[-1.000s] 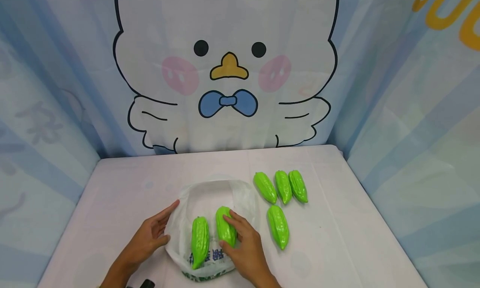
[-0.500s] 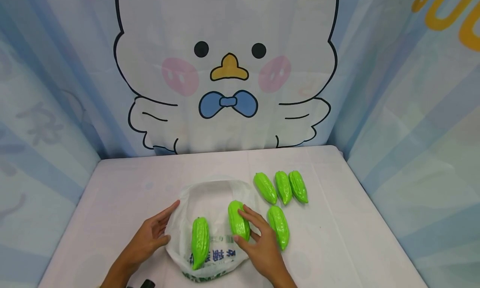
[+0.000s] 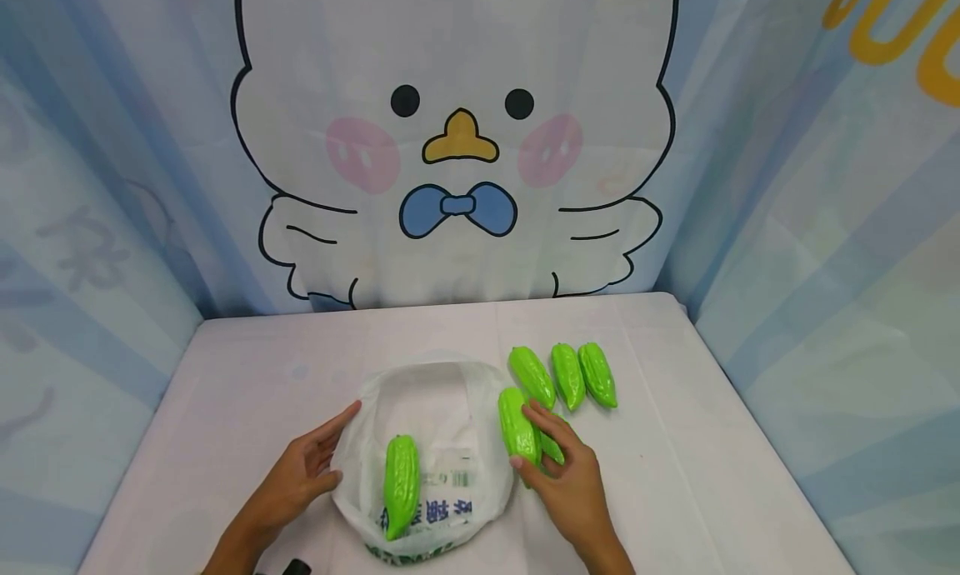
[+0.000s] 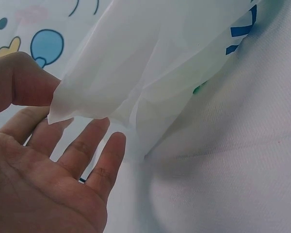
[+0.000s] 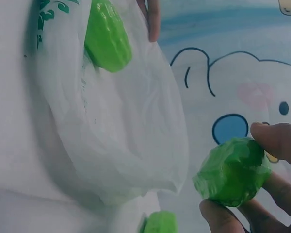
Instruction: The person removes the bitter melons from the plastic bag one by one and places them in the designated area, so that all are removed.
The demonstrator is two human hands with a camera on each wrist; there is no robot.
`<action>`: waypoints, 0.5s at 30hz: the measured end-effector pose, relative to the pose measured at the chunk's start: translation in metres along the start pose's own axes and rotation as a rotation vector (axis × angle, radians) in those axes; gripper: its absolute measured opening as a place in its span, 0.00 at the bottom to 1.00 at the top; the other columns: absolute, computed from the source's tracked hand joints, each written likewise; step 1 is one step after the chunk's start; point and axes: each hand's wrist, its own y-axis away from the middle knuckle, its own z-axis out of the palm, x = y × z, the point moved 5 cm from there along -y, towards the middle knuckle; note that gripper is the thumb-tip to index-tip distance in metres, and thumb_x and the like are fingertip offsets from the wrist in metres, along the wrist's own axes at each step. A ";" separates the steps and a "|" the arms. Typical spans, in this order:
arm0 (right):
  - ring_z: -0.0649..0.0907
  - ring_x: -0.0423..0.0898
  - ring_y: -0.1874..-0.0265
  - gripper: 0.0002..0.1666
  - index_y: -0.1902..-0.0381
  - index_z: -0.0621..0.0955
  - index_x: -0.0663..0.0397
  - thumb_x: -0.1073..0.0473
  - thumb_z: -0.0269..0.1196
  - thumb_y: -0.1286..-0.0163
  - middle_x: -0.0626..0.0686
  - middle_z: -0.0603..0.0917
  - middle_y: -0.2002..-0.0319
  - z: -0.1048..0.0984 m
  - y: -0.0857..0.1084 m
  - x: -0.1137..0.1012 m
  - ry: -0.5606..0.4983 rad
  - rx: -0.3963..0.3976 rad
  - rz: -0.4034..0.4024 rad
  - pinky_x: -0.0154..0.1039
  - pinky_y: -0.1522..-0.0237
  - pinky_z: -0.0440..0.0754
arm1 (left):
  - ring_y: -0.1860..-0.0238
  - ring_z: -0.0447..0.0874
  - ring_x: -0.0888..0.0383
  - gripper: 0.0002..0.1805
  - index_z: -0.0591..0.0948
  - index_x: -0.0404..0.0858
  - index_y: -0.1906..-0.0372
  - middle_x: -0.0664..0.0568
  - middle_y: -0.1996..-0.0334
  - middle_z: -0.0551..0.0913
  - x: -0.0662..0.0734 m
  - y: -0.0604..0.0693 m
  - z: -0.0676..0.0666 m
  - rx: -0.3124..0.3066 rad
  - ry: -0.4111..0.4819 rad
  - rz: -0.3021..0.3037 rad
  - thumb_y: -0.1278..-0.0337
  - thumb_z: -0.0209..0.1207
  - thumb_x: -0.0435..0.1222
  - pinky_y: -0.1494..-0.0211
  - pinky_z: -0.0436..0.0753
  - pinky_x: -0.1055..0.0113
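- while the right hand point(image 3: 570, 479) carries the held gourd point(image 3: 513, 425) over the table point(image 3: 690, 467), a firm but light grip should do: thumb and fingertips are clamped on its sides, and that hold looks secure enough.
- the held gourd sits just beyond the right rim of the white bag point(image 3: 491, 483), which lies toward the table's near edge; from this moment alone i cannot tell which way it is travelling.
- keep it high enough to clear that rim, since thin plastic would probably catch and drag.
- mind the partly hidden gourd point(image 3: 552, 449) behind the right fingers; a low, hasty pass might knock it and roll it toward the table's right edge.
- the three gourds point(image 3: 567, 377) lie toward the table's far right corner, so a slow, level motion ought to leave them undisturbed.
- the left hand point(image 3: 296, 471) is at the bag's left rim, its fingers spread apart; whether they pinch the plastic i cannot tell. a steady hand there should keep the mouth wide.
- one bagged gourd point(image 3: 402, 483) rests inside on the left; avoid tugging the bag, or it could shift.
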 end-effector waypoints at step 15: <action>0.70 0.35 0.24 0.42 0.27 0.79 0.48 0.70 0.76 0.39 0.50 0.71 0.21 -0.045 -0.002 0.007 0.010 0.089 -0.012 0.27 0.37 0.81 | 0.16 0.56 0.46 0.53 0.60 0.47 0.14 0.54 0.15 0.57 0.000 0.000 0.003 0.011 -0.015 -0.019 0.48 0.64 0.23 0.22 0.67 0.67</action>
